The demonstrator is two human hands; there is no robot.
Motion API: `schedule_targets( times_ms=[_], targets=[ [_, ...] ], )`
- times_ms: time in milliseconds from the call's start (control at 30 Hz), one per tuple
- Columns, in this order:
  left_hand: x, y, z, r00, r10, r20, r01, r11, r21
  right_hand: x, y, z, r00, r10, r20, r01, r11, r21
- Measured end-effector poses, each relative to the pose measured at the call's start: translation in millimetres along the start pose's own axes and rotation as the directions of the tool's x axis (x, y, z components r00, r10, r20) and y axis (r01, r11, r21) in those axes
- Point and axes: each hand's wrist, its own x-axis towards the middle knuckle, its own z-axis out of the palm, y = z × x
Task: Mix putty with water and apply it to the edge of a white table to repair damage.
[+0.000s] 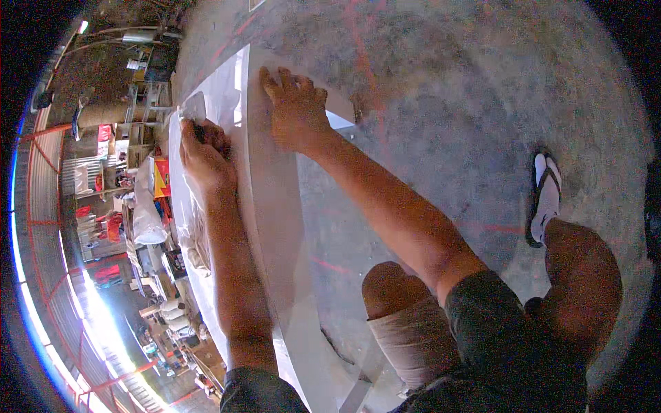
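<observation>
A long white box-like piece (pixel 265 186) stretches from my body toward the far end, with a glossy top face and a shaded side face. My left hand (pixel 208 158) is closed around a flat, pale, rectangular scraper-like tool (pixel 195 107), whose exact kind I cannot make out. It is over the glossy face near the far end. On the shaded face, close to the far corner, my right hand (pixel 296 113) rests with its fingers apart and slightly bent. Crumpled pale sheeting (pixel 196 241) lies along the glossy face beside my left forearm.
Grey concrete floor (pixel 441 138) with faint red lines spreads to the right. My sandalled foot (pixel 546 193) stands there. At the left are a cluttered bench (pixel 179 323), a pale wrapped bundle (pixel 148 213), shelves (pixel 141 127) and a corrugated wall with red bars (pixel 51 206).
</observation>
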Motion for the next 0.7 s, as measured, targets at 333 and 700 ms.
schedule_targets(
  times_ms=[333, 700],
  targets=[
    [7.0, -5.8, -8.8, 0.999, -0.021, 0.044, 0.025, 0.996, -0.091, -8.8, -8.5, 3.3, 0.989, -0.073, -0.129, 0.076, 0.997, 0.018],
    [4.3, -4.8, -5.4, 0.997, 0.026, 0.077, -0.020, 0.997, -0.077, -20.1, 7.3, 23.3, 0.992, -0.034, -0.125, 0.040, 0.998, 0.046]
  ],
)
